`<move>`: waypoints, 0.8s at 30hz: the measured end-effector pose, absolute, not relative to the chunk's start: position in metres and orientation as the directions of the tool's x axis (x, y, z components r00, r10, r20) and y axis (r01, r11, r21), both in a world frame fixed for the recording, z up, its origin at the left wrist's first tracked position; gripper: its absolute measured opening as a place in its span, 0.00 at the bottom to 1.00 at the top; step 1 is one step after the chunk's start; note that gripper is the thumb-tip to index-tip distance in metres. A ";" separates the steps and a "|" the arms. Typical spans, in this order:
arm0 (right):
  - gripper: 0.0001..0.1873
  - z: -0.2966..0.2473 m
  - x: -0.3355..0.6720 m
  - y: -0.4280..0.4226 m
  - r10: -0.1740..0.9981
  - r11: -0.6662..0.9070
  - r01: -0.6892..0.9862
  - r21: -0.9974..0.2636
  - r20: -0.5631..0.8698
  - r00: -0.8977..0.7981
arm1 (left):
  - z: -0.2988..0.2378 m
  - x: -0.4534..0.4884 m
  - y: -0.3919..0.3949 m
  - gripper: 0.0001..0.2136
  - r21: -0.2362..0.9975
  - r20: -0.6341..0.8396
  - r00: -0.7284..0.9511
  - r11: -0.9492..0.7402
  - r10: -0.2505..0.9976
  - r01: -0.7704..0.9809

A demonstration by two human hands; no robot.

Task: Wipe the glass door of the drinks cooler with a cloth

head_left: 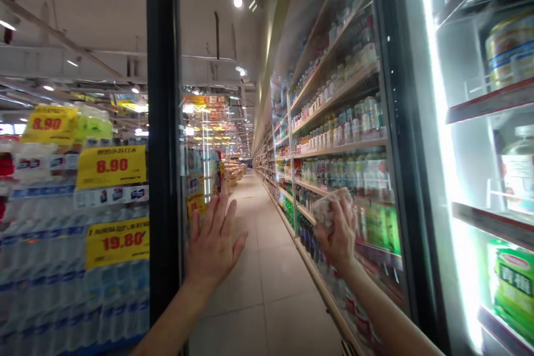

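A glass cooler door with a dark frame stands swung out in front of me. Flat against its pane, near the left frame edge, rests my left hand, fingers spread, holding nothing. My right hand grips a crumpled pale cloth and has it up at the glass, right of the middle. Whether the cloth presses on the pane is hard to tell. Bottles on shelves and a long aisle show through or in the glass.
On the right is the lit cooler, with shelves holding cans, a bottle and a green pack. To the left stand stacked water bottles with yellow price signs. The door's dark frame rises between them and the pane.
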State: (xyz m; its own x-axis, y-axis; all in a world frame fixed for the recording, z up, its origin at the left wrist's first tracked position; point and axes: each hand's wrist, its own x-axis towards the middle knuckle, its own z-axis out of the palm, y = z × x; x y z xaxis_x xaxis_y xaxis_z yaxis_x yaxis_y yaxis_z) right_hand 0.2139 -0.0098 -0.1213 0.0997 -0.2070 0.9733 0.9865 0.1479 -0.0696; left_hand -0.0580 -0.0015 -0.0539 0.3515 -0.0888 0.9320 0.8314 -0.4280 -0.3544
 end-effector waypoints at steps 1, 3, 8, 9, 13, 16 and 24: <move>0.36 -0.122 0.206 -0.011 -0.177 0.157 0.988 0.012 0.984 0.016 | -0.054 -0.058 -0.001 0.31 -0.357 0.931 0.354 -0.427 -0.089 0.831; 0.35 -0.122 0.204 -0.012 -0.144 0.155 0.983 0.096 0.987 -0.073 | -0.054 -0.058 -0.001 0.31 -0.353 0.932 0.351 -0.428 -0.086 0.832; 0.30 -0.122 0.249 -0.009 -0.200 0.074 0.966 -0.250 0.945 0.260 | -0.051 -0.060 -0.002 0.30 -0.353 0.931 0.353 -0.451 -0.088 0.820; 0.30 -0.122 0.253 -0.008 -0.221 0.072 0.950 -0.303 0.924 0.312 | -0.052 -0.058 -0.003 0.29 -0.362 0.929 0.358 -0.455 -0.099 0.814; 0.32 -0.126 0.212 -0.010 -0.174 0.115 0.982 -0.148 0.971 0.166 | -0.069 -0.043 -0.009 0.28 -0.458 0.883 0.441 -0.501 -0.160 0.734; 0.31 -0.134 0.171 -0.014 -0.076 0.167 0.973 0.161 0.986 -0.150 | -0.092 -0.029 -0.011 0.26 -0.517 0.837 0.527 -0.532 -0.149 0.671; 0.29 -0.142 0.240 -0.011 -0.204 0.058 0.943 -0.328 0.921 0.332 | -0.115 -0.029 -0.001 0.23 -0.546 0.814 0.569 -0.481 -0.112 0.686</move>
State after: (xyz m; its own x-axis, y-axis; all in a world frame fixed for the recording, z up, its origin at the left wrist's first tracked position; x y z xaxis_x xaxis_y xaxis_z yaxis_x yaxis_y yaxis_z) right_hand 0.2402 -0.0109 -0.1422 0.3325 -0.2043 0.9207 0.9430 0.0584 -0.3276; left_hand -0.0289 -0.0012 -0.1152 0.5694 -0.1117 0.8144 0.6861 -0.4811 -0.5457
